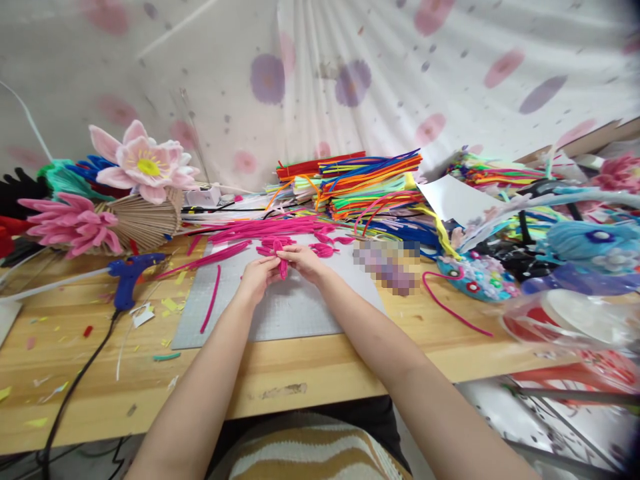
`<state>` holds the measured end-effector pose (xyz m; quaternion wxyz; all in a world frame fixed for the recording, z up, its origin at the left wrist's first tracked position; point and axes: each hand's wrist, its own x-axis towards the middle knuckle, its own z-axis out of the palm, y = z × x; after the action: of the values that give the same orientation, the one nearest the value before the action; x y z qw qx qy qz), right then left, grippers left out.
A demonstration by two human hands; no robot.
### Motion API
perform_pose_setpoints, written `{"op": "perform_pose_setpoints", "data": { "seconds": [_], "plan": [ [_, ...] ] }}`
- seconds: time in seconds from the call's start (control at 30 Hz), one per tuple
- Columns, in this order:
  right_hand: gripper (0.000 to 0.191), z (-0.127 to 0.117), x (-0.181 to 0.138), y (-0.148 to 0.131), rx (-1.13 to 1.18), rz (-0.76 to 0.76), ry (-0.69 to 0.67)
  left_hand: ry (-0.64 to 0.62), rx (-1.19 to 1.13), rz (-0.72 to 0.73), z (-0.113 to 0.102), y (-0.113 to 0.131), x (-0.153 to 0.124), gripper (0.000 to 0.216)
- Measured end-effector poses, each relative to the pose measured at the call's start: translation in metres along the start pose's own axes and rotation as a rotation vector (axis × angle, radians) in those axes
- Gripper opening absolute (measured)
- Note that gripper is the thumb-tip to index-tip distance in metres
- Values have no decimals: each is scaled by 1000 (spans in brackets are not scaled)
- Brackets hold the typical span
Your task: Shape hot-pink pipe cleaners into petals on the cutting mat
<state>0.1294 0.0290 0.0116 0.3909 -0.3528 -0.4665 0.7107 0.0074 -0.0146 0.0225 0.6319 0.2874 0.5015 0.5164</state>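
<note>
Between my two hands is a magenta pipe-cleaner petal [283, 267], held roughly upright above a grey mat [305, 313]. My left hand [259, 275] pinches it from the left side. From the right, my right hand [304, 261] grips the same petal near its upper part. Just beyond my fingers lie several finished magenta petals [323, 250]. A bundle of straight magenta pipe cleaners [265, 229] stretches across the far edge of the mat. One loose magenta pipe cleaner [211, 300] rests on the mat to the left of my left hand.
A blue glue gun [133, 277] with a black cord lies at left. Behind it stand pink pipe-cleaner flowers [147, 163]. Multicoloured pipe-cleaner bundles [370, 180] are piled at the back. On the right are a blue flowered piece [480, 277] and a plastic-wrapped roll [565, 317].
</note>
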Motion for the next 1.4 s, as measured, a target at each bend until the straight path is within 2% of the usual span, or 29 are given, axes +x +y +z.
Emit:
{"op": "perform_pose_setpoints", "data": {
  "seconds": [0.1, 0.23, 0.33, 0.47, 0.57, 0.77, 0.93, 1.07, 1.2, 1.4],
  "plan": [
    [26, 2, 2, 2, -66, -57, 113, -69, 58, -3, 0, 3, 1, 15],
    [23, 7, 4, 6, -184, -200, 222, -30, 177, 91, -1, 4, 6, 24],
    [23, 6, 6, 8, -229, -203, 176, 22, 251, 132, -7, 5, 10, 28],
    [27, -1, 5, 5, -181, -120, 65, -35, 288, 79, -17, 7, 9, 34],
    [29, -3, 3, 5, -116, -118, 122, -92, 283, 49, -21, 7, 8, 37],
    [25, -3, 5, 12, -129, -143, 93, -7, 266, 121, -16, -3, 13, 31],
    [27, -3, 7, 15, -64, -118, 123, -34, 112, 53, -14, -10, 15, 34],
    [26, 0, 3, 12, -102, -98, 118, -40, 81, 64, -16, -11, 15, 36],
    [26, 2, 1, 11, -161, -117, 131, -4, 98, 109, -16, -14, 14, 41],
    [26, 0, 7, 17, -141, -174, 197, 72, 193, 256, -14, -22, 16, 41]
  ]
}}
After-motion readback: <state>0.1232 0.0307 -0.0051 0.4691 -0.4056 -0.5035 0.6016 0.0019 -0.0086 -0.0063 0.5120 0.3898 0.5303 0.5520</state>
